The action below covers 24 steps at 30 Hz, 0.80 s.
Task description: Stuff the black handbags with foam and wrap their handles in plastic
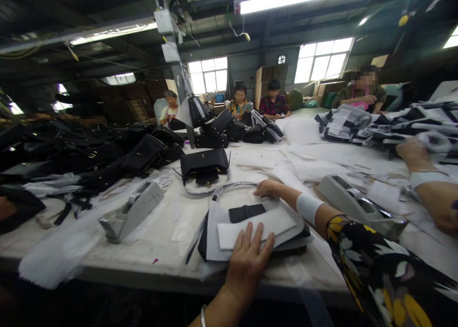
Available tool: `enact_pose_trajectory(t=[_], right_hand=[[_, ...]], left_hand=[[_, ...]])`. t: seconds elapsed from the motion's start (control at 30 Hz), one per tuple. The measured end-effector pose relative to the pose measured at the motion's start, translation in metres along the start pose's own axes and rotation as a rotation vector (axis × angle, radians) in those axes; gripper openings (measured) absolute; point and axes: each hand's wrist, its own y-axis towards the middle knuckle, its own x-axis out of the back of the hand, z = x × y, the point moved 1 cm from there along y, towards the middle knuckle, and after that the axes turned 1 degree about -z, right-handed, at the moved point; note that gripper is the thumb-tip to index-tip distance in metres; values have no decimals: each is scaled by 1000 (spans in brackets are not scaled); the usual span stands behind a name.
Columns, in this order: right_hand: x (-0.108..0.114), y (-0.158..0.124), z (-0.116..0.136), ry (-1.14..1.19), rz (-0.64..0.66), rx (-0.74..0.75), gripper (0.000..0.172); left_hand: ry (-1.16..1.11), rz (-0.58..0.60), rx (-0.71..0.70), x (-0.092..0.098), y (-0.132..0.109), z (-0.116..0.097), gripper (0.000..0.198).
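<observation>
Left hand (250,255), fingers spread (silver bangle (203,316) at wrist), is resting flat on white padding (229,236) atop the paper-covered bag (204,245); right hand (266,188) is gripping the bag's wrapped handle (229,186). Bag, one: black-sided, is lying on the pale table (168,248). Tape dispensers (138,207), two, are flanking the bag; black handbag (195,163), one, is sitting beyond it.

Black bags (193,163) on white table (164,251)
</observation>
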Motion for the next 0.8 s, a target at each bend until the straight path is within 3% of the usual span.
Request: enact_pose_trajectory(t=[0.1, 0.23, 0.4, 0.47, 0.63, 0.73, 0.8], right_hand=[[3, -7, -9, 208, 55, -14, 24], [13, -20, -16, 498, 49, 89, 27], [29, -45, -16, 719, -18, 237, 63], [31, -61, -14, 748, -44, 293, 70], [18, -120, -14, 587, -107, 519, 51], [2, -157, -23, 360, -278, 706, 39], [-11, -176, -34, 210, -403, 833, 46]], left_hand=[[0, 33, -54, 3, -3, 13, 45], [-4, 54, -74, 5, -5, 21, 44], [-18, 50, -61, 4, -5, 19, 44], [-25, 53, -51, 4, -4, 18, 43], [-51, 57, -40, 5, -3, 18, 43], [-64, 73, -32, 7, -1, 18, 42], [-71, 87, -25, 8, 0, 19, 41]])
